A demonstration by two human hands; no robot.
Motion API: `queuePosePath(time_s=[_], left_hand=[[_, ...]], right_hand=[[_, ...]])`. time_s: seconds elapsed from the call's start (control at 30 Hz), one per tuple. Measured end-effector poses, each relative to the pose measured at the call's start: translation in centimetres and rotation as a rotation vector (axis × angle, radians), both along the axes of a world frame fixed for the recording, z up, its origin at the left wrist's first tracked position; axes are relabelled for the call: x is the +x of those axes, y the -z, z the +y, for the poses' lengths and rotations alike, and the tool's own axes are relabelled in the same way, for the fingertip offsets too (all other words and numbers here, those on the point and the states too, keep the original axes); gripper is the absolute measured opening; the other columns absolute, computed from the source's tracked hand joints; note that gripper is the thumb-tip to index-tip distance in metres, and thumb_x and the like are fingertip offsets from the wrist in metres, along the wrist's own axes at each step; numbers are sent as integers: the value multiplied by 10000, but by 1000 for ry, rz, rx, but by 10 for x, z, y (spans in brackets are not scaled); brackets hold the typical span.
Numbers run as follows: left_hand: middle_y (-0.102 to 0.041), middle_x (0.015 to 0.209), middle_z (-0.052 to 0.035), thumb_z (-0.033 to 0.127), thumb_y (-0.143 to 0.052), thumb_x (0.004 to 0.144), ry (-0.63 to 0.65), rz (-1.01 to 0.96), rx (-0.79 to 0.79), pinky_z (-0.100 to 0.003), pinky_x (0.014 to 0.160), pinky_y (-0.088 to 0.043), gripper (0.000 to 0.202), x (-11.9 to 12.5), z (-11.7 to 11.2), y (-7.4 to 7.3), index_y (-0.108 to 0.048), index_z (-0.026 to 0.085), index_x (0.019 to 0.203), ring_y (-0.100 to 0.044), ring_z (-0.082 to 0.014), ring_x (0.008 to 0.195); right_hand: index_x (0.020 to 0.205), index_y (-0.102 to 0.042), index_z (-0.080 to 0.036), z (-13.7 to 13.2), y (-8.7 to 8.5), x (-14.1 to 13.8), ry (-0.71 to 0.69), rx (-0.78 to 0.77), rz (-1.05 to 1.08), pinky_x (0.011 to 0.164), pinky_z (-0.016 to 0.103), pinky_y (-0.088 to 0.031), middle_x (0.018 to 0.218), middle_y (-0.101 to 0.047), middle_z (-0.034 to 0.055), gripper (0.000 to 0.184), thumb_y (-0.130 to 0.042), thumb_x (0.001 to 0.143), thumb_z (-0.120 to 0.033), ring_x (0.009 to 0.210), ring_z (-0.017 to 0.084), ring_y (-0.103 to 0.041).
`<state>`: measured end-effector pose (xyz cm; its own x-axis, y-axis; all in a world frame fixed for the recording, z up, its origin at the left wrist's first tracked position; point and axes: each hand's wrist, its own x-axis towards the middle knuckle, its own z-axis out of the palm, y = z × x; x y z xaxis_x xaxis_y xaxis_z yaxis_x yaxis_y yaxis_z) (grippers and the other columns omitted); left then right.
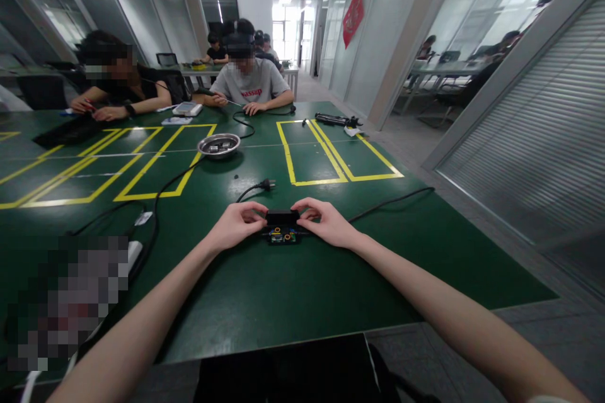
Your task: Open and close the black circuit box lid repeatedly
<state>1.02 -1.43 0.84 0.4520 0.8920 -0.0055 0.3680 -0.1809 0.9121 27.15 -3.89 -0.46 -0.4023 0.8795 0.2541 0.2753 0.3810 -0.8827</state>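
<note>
My left hand (240,225) and my right hand (323,220) pinch the two ends of a black plastic cover (282,218) between thumb and fingers. Right below it, on my side, lies an open power adapter (283,236) with its circuit board showing, coils and small parts on it. The cover hides the far side of the board. A black cable runs out to the right from behind my right hand. Beyond my left hand a black cord ends in a plug (267,185).
A metal bowl (219,146) with small metal parts stands farther back on the green table (359,302). Yellow tape (321,181) marks rectangles. Black cables cross the left side. A folded tripod (336,119) lies at the far edge. Two people (253,75) work across the table.
</note>
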Motion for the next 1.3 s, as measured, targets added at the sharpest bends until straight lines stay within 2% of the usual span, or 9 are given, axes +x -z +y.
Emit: queuePosePath(time_s=[0.33,0.57,0.83,1.03,1.17,1.3], left_hand=[[-779,787,-50,310,-767,687,-13,-67,-55,-377,826,-621,320,0,1,-1,-713,139,952,-753,-214,755],[-785,807,-58,314,-763,702,17,-44,-47,-387,844,-616,306,-1,1,-2,-705,142,948,-756,-220,771],[-752,791,-37,313,-745,721,73,-6,-47,-361,839,-583,280,-2,1,-8,-678,145,934,-717,-189,760],[-723,1005,-45,333,-793,697,259,143,95,-330,804,-538,393,-3,-7,-22,-667,168,1030,-653,-189,853],[-703,970,-12,322,-823,661,266,236,207,-312,782,-517,450,2,-13,-20,-656,186,1057,-634,-187,838],[-702,913,-15,296,-772,703,243,302,336,-298,735,-493,311,6,-15,-12,-663,184,972,-640,-190,806]], right_hand=[[1085,-671,-184,-1,-1,1,1,40,11,780,330,-584,983,-733,47,216,-639,877,-230,775,152,-683],[1072,-699,-189,0,-1,1,12,25,-6,837,345,-582,1041,-746,64,199,-604,947,-311,901,185,-703],[1058,-716,-184,0,-2,3,-5,33,-20,820,348,-564,980,-740,54,216,-635,927,-335,864,187,-687],[980,-727,-180,-4,-11,7,-117,198,-95,813,340,-543,925,-690,45,132,-690,878,-256,845,182,-663],[941,-728,-184,-6,-12,7,-174,315,-154,800,329,-528,909,-659,38,127,-739,815,-186,839,182,-650],[983,-722,-190,-9,-10,6,-187,393,-239,773,306,-526,919,-630,33,191,-731,798,-142,826,172,-635]])
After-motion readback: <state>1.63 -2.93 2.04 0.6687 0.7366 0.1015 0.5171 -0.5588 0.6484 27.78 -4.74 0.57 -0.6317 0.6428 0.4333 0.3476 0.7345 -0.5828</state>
